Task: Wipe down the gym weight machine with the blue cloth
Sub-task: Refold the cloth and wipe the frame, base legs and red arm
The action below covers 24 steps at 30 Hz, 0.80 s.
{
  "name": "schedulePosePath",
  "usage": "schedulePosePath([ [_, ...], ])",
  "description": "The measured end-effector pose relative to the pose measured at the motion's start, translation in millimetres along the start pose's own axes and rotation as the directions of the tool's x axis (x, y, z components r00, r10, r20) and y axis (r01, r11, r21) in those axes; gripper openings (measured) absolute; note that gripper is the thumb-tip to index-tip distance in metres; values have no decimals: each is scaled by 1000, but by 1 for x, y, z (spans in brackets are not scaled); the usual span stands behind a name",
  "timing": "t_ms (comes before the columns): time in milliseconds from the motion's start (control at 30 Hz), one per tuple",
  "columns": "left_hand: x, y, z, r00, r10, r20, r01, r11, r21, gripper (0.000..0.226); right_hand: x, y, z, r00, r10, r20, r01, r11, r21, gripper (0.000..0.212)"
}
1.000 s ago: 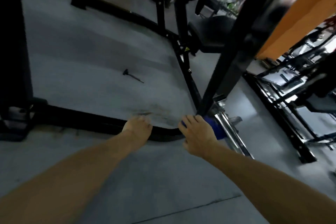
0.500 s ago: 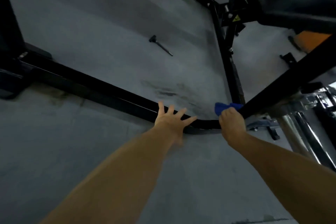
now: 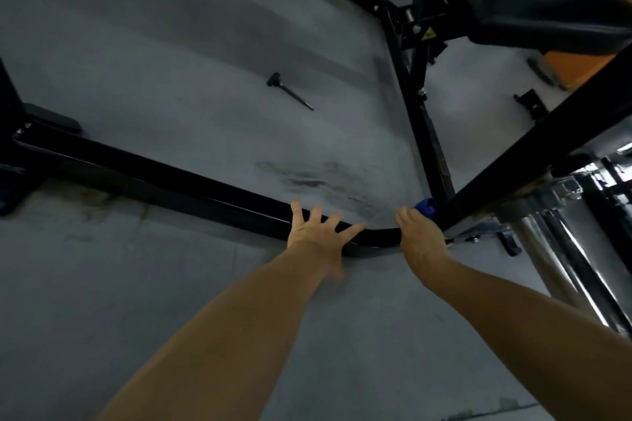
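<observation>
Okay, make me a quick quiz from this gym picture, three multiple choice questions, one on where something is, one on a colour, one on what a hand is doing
1. Where is the small metal pin with a dark T-handle?
A. on the grey floor
B. on the padded seat
C. in a hand

2. What colour is the cloth?
A. orange
B. blue
C. white

3. How is the left hand?
A. in a fist
B. gripping the cloth
C. fingers spread over the black floor bar

Answers: 1 A, it lies on bare floor inside the frame. 2 B, blue shows beyond the right hand. 3 C, splayed fingers lie across the bar.
</observation>
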<state>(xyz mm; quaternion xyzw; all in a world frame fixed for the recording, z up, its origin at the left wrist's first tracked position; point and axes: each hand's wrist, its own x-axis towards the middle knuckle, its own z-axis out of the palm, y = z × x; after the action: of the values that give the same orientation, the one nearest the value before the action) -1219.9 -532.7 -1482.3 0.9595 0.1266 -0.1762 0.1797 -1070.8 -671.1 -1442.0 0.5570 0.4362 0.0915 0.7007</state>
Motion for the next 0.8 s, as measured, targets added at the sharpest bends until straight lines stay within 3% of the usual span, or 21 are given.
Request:
schedulePosePath([
  [100,0,-2,2,1000,14,-22,-13,1000,4,104,8,4,10,996,-57,74,65,991,-119,44],
  [200,-2,-3,4,998,27,-51,-27,1000,2,103,7,15,8,995,-39,95,45,998,-52,45],
  [333,-1,-4,2,999,34,-18,-34,999,3,101,-10,27,0,980,-153,124,158,987,-33,41],
  [433,-3,-5,-3,999,48,12,-48,999,-18,99,-38,31,0,982,-188,32,191,963,-191,43],
  [500,-6,-6,-7,998,61,24,-60,997,-45,96,-58,38,0,979,-190,-70,177,972,-156,44],
  [567,-12,-11,-12,996,69,56,-66,997,-48,95,-75,47,-7,978,-154,-138,152,988,-28,43],
  [667,-27,-20,-23,992,79,96,-79,997,0,94,-96,56,-16,980,47,-192,-27,994,106,43],
  [800,-58,-33,-40,992,42,120,-47,998,37,92,-122,77,-36,955,153,-255,-141,988,65,49],
])
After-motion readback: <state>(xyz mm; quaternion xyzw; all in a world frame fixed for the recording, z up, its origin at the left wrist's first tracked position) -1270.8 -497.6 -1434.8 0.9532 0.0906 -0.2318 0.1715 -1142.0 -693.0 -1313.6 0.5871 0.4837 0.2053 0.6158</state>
